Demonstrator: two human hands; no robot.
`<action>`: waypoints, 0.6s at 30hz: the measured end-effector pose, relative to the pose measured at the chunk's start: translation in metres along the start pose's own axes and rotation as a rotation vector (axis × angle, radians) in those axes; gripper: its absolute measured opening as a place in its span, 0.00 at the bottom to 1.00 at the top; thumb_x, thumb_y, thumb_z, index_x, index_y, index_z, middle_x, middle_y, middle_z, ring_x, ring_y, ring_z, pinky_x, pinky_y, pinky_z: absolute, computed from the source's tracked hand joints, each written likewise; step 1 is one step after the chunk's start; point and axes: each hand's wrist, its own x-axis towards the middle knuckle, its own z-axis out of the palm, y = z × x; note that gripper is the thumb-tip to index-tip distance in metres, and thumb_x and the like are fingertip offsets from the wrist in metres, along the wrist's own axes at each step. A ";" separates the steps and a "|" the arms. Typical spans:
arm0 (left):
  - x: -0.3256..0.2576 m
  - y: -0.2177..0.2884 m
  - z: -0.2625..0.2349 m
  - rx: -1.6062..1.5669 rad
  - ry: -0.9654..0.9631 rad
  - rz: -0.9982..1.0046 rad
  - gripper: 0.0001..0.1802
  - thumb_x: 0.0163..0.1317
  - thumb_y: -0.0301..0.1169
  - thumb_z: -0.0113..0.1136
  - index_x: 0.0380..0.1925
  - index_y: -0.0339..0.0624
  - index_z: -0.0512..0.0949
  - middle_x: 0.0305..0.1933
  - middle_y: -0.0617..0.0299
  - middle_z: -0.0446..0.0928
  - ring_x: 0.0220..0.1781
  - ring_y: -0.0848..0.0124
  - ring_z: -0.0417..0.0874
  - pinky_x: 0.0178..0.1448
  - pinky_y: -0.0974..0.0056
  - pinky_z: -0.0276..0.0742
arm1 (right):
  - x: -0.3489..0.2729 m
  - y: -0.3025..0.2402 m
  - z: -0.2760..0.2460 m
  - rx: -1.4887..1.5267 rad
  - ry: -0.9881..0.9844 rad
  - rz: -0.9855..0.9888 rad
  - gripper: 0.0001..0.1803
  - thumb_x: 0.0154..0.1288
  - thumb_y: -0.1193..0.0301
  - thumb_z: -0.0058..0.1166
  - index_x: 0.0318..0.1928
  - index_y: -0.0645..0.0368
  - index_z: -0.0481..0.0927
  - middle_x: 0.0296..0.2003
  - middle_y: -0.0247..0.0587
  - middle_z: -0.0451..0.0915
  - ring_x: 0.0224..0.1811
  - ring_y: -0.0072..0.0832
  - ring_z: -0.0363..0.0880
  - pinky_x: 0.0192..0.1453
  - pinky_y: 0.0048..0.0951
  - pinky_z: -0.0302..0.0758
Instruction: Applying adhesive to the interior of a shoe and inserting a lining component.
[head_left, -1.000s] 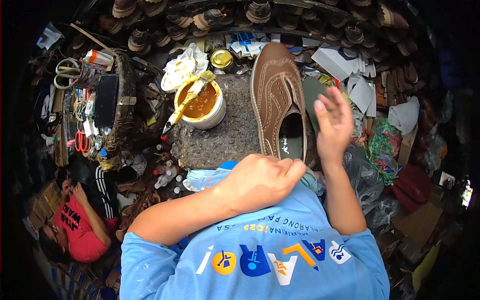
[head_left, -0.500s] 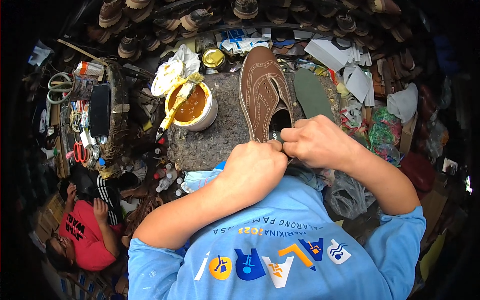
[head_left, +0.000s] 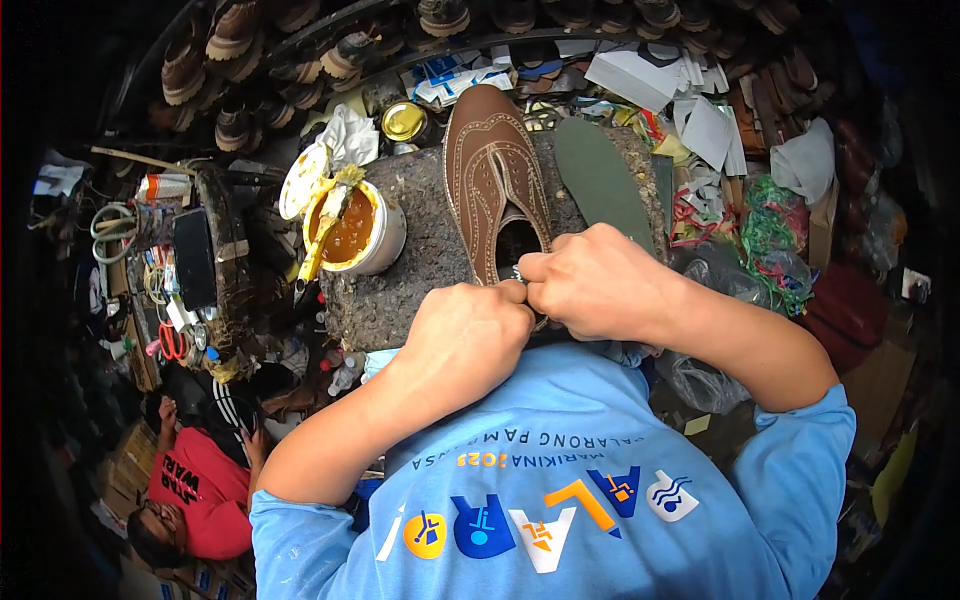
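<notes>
A brown wingtip shoe (head_left: pixel 482 125) with punched holes and pale edge stitching lies toe away from me on a dark, rough block (head_left: pixel 395 310). My left hand (head_left: pixel 465 325) and my right hand (head_left: pixel 598 283) meet at its heel end, both closed, pinching the back rim of the opening. My fingers hide most of the heel and whatever else they may hold. Right of the shoe rests a dark green insole (head_left: pixel 600 180). On the block's left stands a white tub (head_left: pixel 388 240) of amber paste, with a yellow-handled brush (head_left: pixel 325 235) across its rim.
A lidded tin (head_left: pixel 403 122) and paper scraps (head_left: pixel 635 80) lie beyond the block. At left are red-handled scissors (head_left: pixel 172 340) and a black flat slab (head_left: pixel 194 258). Plastic bags (head_left: pixel 705 380) crowd the right. A person in red (head_left: pixel 205 490) sits lower left. Shoes (head_left: pixel 235 35) line the back.
The whole view has shifted, so the shoe and block appear farther left. Both my hands stay closed at the heel. The person in red has lowered one hand.
</notes>
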 end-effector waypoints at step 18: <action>0.000 -0.002 -0.007 -0.020 -0.026 0.055 0.07 0.57 0.29 0.58 0.24 0.39 0.82 0.35 0.54 0.79 0.32 0.52 0.85 0.36 0.48 0.82 | 0.009 0.009 -0.021 -0.052 -0.114 -0.026 0.07 0.48 0.65 0.63 0.25 0.54 0.84 0.30 0.35 0.79 0.34 0.39 0.85 0.33 0.41 0.81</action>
